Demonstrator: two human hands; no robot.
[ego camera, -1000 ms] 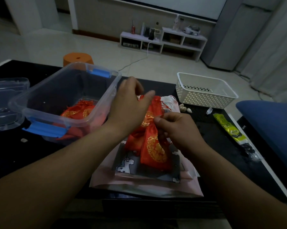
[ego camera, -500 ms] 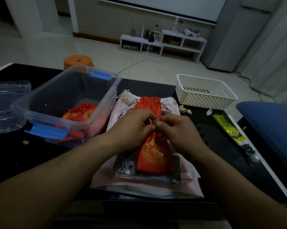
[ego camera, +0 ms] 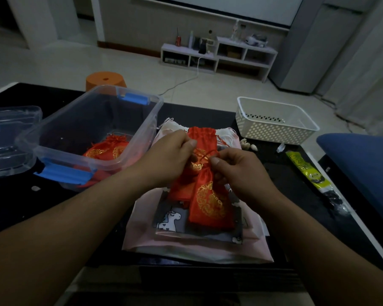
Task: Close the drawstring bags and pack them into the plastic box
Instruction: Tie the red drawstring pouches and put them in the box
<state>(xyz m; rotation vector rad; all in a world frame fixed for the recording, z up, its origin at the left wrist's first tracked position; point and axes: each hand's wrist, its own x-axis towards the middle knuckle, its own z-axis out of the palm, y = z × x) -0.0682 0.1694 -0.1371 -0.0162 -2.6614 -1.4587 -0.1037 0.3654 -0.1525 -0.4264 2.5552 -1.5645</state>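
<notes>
Red bag [ego camera: 210, 204] pinched by left hand [ego camera: 170, 155], right hand [ego camera: 237, 168], one plastic box [ego camera: 139, 133]

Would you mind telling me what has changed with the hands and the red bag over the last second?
The left hand came down from the top of the red bag to meet the right hand at its neck; now they have drawn slightly apart, each pinching the red cord, and the neck is gathered. The plastic box with red bags inside, the white basket and the pink pile beneath stayed put.
</notes>
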